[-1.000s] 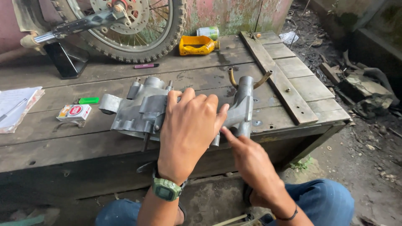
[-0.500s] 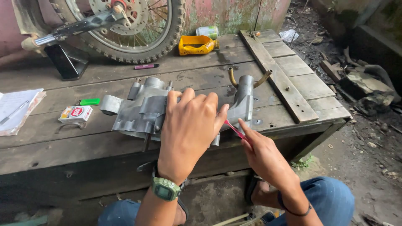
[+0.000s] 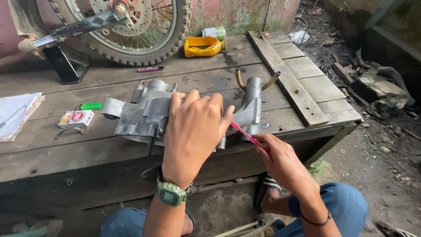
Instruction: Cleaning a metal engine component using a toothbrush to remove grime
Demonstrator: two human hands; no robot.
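On the worn wooden workbench [image 3: 52, 153] lies a grey metal engine casing [image 3: 144, 116], set near the front edge and roughly in the middle of the boards, with two brass-coloured pipe stubs [image 3: 240, 80] rising from its right-hand end. The left hand [image 3: 193, 131] lies flat over the top of the casing, fingers spread and pressing down rather than curled around anything; a green digital wristwatch [image 3: 171, 194] sits on that wrist. The right hand [image 3: 280, 160] is closed around the handle of a slim pink tool [image 3: 245, 135], whose far end touches the lower right part of the casing just beside the left fingertips; what kind of tool it is cannot be told. A thin dark band [image 3: 315, 220] circles the right wrist. Left of the casing rest a small red-and-white box [image 3: 76, 118] and, just behind it, a green lighter [image 3: 90, 105], and a stack of papers [image 3: 17, 115] lies at the left edge. Farther back on the bench stand a spoked motorcycle wheel [image 3: 127, 26] with a knobby tyre, a cut yellow plastic container [image 3: 202, 46], a green-and-white can [image 3: 213, 32] and a small dark purple marker-like stick [image 3: 150, 69]. A loose plank [image 3: 287, 81] runs lengthways across the right side of the bench. Blue-jeaned knees [image 3: 337, 206] show below, over dirt ground.
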